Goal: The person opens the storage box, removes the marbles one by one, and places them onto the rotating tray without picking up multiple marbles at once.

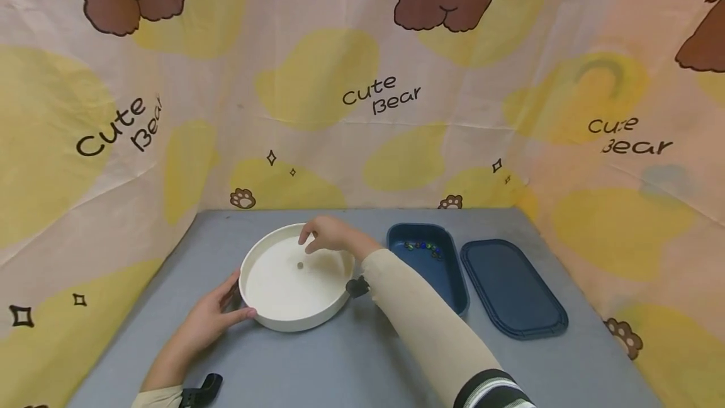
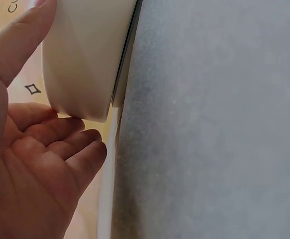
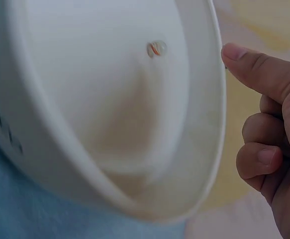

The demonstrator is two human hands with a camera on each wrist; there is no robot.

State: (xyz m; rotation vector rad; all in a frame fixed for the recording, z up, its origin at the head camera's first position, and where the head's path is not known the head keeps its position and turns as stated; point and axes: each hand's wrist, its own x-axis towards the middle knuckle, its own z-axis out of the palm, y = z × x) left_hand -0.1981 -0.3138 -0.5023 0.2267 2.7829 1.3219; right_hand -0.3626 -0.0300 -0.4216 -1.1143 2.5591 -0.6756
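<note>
A round white tray with a low wall stands on the table. One glass marble, clear with an orange swirl, lies on its floor. My left hand holds the tray's left side, thumb at the front and fingertips against the outer wall. In the left wrist view the wall runs between thumb and fingers. Over the tray's far right part hovers my right hand, its thumb and index finger apart with nothing visible between them. The right wrist view shows its other fingers curled in.
Right of the tray is a dark blue rectangular container, partly behind the right sleeve, with several coloured marbles inside. Its matching blue lid lies flat farther right. A patterned cloth hangs behind the grey table.
</note>
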